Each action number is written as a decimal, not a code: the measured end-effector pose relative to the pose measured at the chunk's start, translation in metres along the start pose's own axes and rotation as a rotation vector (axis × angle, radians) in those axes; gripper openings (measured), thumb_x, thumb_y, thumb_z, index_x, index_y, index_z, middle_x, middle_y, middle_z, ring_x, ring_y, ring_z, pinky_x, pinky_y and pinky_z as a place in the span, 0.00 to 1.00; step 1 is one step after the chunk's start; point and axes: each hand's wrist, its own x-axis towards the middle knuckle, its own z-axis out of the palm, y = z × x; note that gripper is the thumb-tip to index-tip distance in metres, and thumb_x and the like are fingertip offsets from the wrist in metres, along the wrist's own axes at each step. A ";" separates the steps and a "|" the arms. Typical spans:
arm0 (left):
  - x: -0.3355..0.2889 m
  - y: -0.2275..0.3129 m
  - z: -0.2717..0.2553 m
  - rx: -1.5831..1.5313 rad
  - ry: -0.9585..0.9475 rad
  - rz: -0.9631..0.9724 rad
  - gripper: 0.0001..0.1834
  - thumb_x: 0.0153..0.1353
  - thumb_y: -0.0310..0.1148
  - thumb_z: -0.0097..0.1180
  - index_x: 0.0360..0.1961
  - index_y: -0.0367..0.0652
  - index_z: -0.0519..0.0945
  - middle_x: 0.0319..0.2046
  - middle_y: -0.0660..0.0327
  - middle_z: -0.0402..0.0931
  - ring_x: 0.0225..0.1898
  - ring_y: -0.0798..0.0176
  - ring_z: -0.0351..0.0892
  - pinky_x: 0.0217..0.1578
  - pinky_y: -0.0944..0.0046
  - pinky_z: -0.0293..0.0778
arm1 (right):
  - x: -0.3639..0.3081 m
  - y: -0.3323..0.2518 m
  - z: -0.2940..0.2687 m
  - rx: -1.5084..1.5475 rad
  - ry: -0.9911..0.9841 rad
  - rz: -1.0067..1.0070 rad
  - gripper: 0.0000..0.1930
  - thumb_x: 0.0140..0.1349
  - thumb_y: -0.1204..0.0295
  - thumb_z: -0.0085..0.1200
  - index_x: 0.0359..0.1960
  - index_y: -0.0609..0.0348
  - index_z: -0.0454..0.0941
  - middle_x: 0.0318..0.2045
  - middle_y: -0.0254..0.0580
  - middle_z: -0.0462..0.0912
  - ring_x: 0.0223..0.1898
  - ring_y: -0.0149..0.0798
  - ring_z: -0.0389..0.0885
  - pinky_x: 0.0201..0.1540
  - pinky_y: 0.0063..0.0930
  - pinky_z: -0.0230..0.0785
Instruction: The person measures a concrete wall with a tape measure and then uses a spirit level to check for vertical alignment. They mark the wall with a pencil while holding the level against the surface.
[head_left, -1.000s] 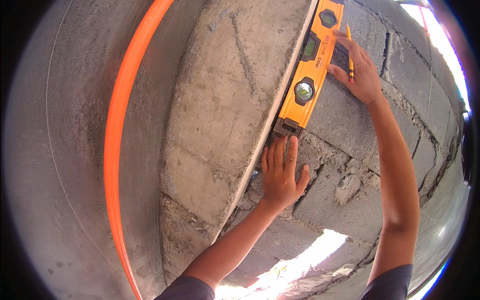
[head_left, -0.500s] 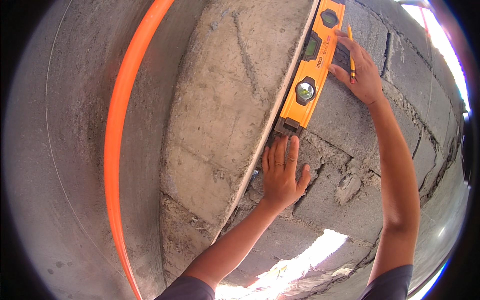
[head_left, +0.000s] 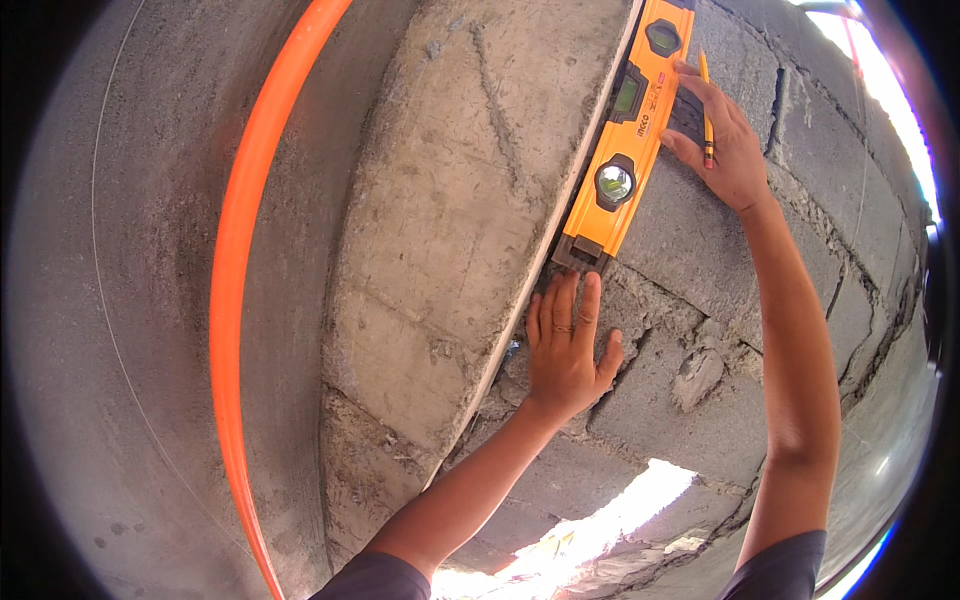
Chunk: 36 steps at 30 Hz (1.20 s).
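Observation:
An orange spirit level (head_left: 632,135) with dark-framed vials lies slanted along the edge of a smooth concrete strip (head_left: 450,210). My left hand (head_left: 570,345), a ring on one finger, is flat with fingers stretched out. Its fingertips touch the level's lower dark end cap. Higher up, my right hand (head_left: 728,150) rests at the level's right side, thumb and forefinger spread against that edge. A yellow pencil (head_left: 706,110) is tucked in this hand, tip upward, its pink eraser end near the palm. The level's top end reaches the picture's upper border.
Grey block wall (head_left: 690,240) with rough mortar joints lies under and beside my hands. A lump of mortar (head_left: 698,378) sticks out of it. To the left an orange hose (head_left: 228,270) curves past a thin line (head_left: 95,200). Bright sunlight (head_left: 600,520) falls low on the blocks.

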 end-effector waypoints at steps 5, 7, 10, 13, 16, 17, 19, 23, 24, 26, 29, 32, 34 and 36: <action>-0.001 -0.001 0.000 0.002 0.006 0.005 0.42 0.70 0.44 0.56 0.80 0.37 0.59 0.71 0.37 0.64 0.71 0.35 0.66 0.71 0.34 0.57 | 0.000 0.001 0.000 0.001 0.000 0.005 0.34 0.65 0.47 0.66 0.67 0.45 0.71 0.68 0.38 0.79 0.68 0.52 0.77 0.71 0.47 0.69; -0.001 -0.001 0.001 -0.005 -0.009 0.008 0.45 0.68 0.43 0.58 0.80 0.36 0.56 0.72 0.38 0.62 0.72 0.36 0.63 0.71 0.32 0.55 | -0.001 0.001 0.000 0.000 -0.002 0.010 0.34 0.65 0.47 0.66 0.67 0.45 0.71 0.68 0.38 0.79 0.68 0.52 0.76 0.70 0.47 0.69; -0.001 -0.002 0.000 -0.014 -0.021 0.008 0.46 0.67 0.43 0.59 0.81 0.36 0.55 0.72 0.39 0.61 0.73 0.36 0.62 0.70 0.31 0.55 | -0.001 0.001 0.001 0.006 -0.004 0.015 0.34 0.64 0.47 0.67 0.67 0.45 0.71 0.68 0.39 0.79 0.68 0.53 0.76 0.70 0.47 0.69; -0.001 -0.002 0.000 -0.013 -0.017 0.010 0.46 0.67 0.42 0.59 0.81 0.36 0.55 0.72 0.39 0.61 0.73 0.36 0.62 0.70 0.31 0.55 | -0.001 0.001 0.001 0.013 0.003 0.010 0.34 0.64 0.48 0.67 0.68 0.46 0.71 0.68 0.39 0.79 0.68 0.54 0.76 0.70 0.48 0.69; 0.000 -0.002 0.000 -0.012 -0.016 0.011 0.46 0.67 0.42 0.59 0.81 0.35 0.55 0.72 0.39 0.61 0.72 0.36 0.62 0.69 0.31 0.56 | -0.001 0.002 0.001 0.017 0.009 0.000 0.35 0.64 0.47 0.67 0.68 0.46 0.71 0.68 0.39 0.79 0.68 0.54 0.76 0.70 0.47 0.69; 0.000 -0.002 0.000 -0.014 -0.016 0.009 0.46 0.67 0.42 0.59 0.81 0.35 0.55 0.72 0.39 0.61 0.72 0.36 0.62 0.69 0.30 0.56 | 0.000 0.002 0.001 0.019 0.008 -0.001 0.35 0.64 0.47 0.67 0.68 0.46 0.72 0.68 0.40 0.79 0.68 0.54 0.76 0.70 0.47 0.69; 0.000 -0.002 0.000 -0.007 -0.017 0.012 0.46 0.67 0.42 0.59 0.80 0.35 0.55 0.72 0.39 0.61 0.72 0.36 0.62 0.69 0.30 0.57 | -0.001 0.003 0.001 0.020 0.004 0.001 0.35 0.64 0.47 0.67 0.69 0.46 0.71 0.68 0.40 0.79 0.69 0.53 0.76 0.70 0.47 0.69; -0.001 -0.001 0.001 0.002 0.007 -0.001 0.41 0.71 0.44 0.55 0.80 0.38 0.59 0.71 0.39 0.65 0.71 0.37 0.66 0.71 0.36 0.56 | -0.002 0.004 0.001 0.004 0.000 0.001 0.35 0.64 0.47 0.67 0.69 0.46 0.71 0.67 0.40 0.79 0.69 0.53 0.76 0.70 0.47 0.69; 0.000 -0.001 0.001 0.001 0.005 -0.003 0.41 0.71 0.45 0.55 0.80 0.38 0.59 0.71 0.39 0.65 0.71 0.37 0.66 0.71 0.36 0.56 | -0.002 0.004 0.001 -0.002 0.001 -0.003 0.36 0.64 0.47 0.66 0.69 0.46 0.70 0.67 0.40 0.79 0.69 0.53 0.76 0.70 0.47 0.69; 0.000 -0.001 0.001 0.000 0.002 -0.005 0.41 0.70 0.45 0.55 0.80 0.38 0.59 0.71 0.39 0.65 0.71 0.37 0.66 0.72 0.36 0.56 | -0.002 0.003 0.002 -0.006 0.005 0.001 0.35 0.64 0.47 0.67 0.69 0.46 0.70 0.67 0.39 0.79 0.69 0.53 0.76 0.70 0.47 0.69; -0.001 -0.001 0.001 0.002 0.008 -0.003 0.42 0.70 0.45 0.55 0.80 0.38 0.60 0.71 0.39 0.65 0.71 0.36 0.66 0.72 0.36 0.56 | -0.001 0.003 0.001 -0.011 -0.001 0.002 0.35 0.64 0.48 0.67 0.69 0.46 0.70 0.68 0.38 0.79 0.69 0.53 0.76 0.70 0.47 0.69; -0.003 -0.002 0.003 0.010 -0.006 -0.016 0.42 0.70 0.45 0.55 0.80 0.39 0.59 0.72 0.39 0.64 0.71 0.37 0.66 0.72 0.36 0.56 | 0.001 0.002 0.000 0.010 0.002 -0.014 0.35 0.64 0.48 0.67 0.69 0.46 0.71 0.69 0.37 0.78 0.69 0.52 0.76 0.70 0.47 0.69; -0.001 -0.002 0.002 -0.008 -0.007 -0.004 0.44 0.68 0.43 0.58 0.80 0.37 0.58 0.71 0.39 0.62 0.71 0.36 0.63 0.71 0.33 0.55 | 0.001 0.002 -0.002 0.019 -0.005 -0.015 0.35 0.64 0.49 0.68 0.69 0.46 0.71 0.69 0.37 0.78 0.69 0.52 0.76 0.70 0.47 0.69; 0.002 0.002 -0.003 -0.032 0.006 0.005 0.45 0.66 0.40 0.61 0.80 0.37 0.57 0.70 0.40 0.63 0.71 0.37 0.62 0.70 0.32 0.55 | 0.000 0.001 -0.003 0.014 -0.010 -0.011 0.35 0.63 0.50 0.68 0.69 0.47 0.71 0.69 0.37 0.77 0.68 0.52 0.76 0.70 0.47 0.69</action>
